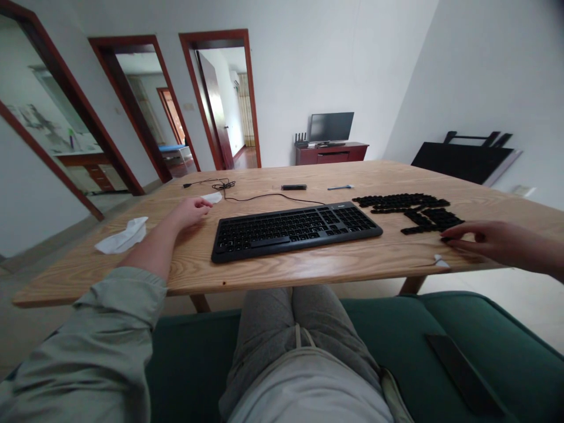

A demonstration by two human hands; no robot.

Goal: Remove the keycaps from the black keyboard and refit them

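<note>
Pale wood table (pixel 273 267), scanning left to right. A crumpled white tissue (pixel 121 235) lies well outboard of the left hand (pixel 189 210), near the left table edge. The left hand rests on the wood, fingers loosely curled, nothing gripped. A white scrap (pixel 213 197) sits just off its fingertips; touching or not, can't tell. Beyond those fingertips is a coiled black cable (pixel 228 186). The keyboard (pixel 295 228) lies between the two hands. On its far side are a small black stick (pixel 294 187) and a blue pen (pixel 339 187). Loose black keycaps (pixel 408 210) sit in rows and a cluster, directly ahead of the right hand's fingertips. The right hand (pixel 489 241) lies low over the table, fingers stretched out, tips at the nearest cap; pinched or just touching, can't tell. A white sliver (pixel 440 261) lies on its thumb side, at the near table edge.

Handling, my read: the keycaps are light, rigid plastic with smooth tops, so slippery and easy to scatter with a sweep. Best taken singly by opposite side walls, thumb and forefinger. The cluster is packed, so only the outer caps have free sides.

Room: bare wood between keyboard and near edge, and around the left wrist. The near edge is close under the right fingers; a nudged cap could drop to the green sofa (pixel 506 317) or the floor
</note>
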